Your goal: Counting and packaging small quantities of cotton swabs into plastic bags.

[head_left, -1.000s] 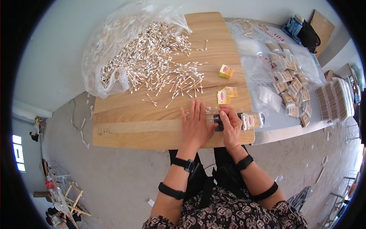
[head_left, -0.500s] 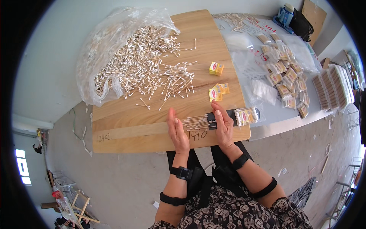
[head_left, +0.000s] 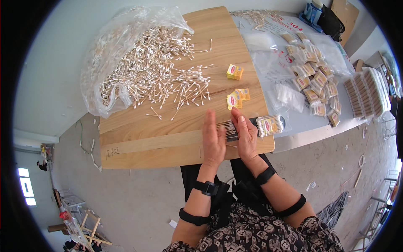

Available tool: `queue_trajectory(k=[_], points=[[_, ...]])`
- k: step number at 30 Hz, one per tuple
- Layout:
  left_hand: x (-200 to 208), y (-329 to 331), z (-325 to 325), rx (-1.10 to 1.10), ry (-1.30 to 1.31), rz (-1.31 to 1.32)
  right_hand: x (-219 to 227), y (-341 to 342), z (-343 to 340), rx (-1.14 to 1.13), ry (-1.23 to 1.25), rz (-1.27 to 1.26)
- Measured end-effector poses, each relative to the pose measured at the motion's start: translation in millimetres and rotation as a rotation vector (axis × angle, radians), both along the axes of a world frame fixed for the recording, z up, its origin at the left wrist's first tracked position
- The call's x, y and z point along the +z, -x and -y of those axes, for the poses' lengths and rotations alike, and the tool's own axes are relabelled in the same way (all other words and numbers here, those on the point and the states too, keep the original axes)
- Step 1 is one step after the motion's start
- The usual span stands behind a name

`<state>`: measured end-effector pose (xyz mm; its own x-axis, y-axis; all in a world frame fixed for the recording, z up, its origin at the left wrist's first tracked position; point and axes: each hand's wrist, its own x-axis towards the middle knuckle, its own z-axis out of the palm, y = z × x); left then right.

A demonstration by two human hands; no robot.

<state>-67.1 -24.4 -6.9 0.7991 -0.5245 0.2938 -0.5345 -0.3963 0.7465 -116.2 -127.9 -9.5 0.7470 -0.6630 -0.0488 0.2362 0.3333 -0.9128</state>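
Observation:
A small row of cotton swabs (head_left: 227, 127) lies between my two palms over a black strip (head_left: 253, 122) on the wooden table. My left hand (head_left: 214, 140) stands on edge at the swabs' left ends, fingers stretched out. Opposite it, my right hand (head_left: 246, 136) is also open, its palm facing the swabs' right ends. One stray swab (head_left: 231, 145) pokes out below the row. Just right of my right hand, a bundle of swabs with a yellow card (head_left: 270, 125) lies at the strip's right end. Loose yellow cards (head_left: 235, 100) lie beyond my fingertips.
A clear plastic bag (head_left: 93, 84) spills a heap of swabs (head_left: 142, 67) across the far left of the wooden table (head_left: 147, 140). A stack of yellow cards (head_left: 234, 72) sits farther back. On the grey table at right are bagged swab packs (head_left: 319, 82) and stacked swab bundles (head_left: 366, 94).
My left hand has moved right toward my right hand, and the gap between the palms has narrowed. The swabs between them now sit closer together.

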Motion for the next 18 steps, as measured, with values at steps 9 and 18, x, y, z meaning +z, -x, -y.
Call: queue_trajectory(k=[9, 18], points=[[12, 15, 4, -0.036, -0.625, 0.221, 1, 5, 4, -0.007, -0.048, 0.003], [15, 24, 2, -0.042, -0.626, 0.247, 0, 9, 10, -0.022, -0.096, -0.030]])
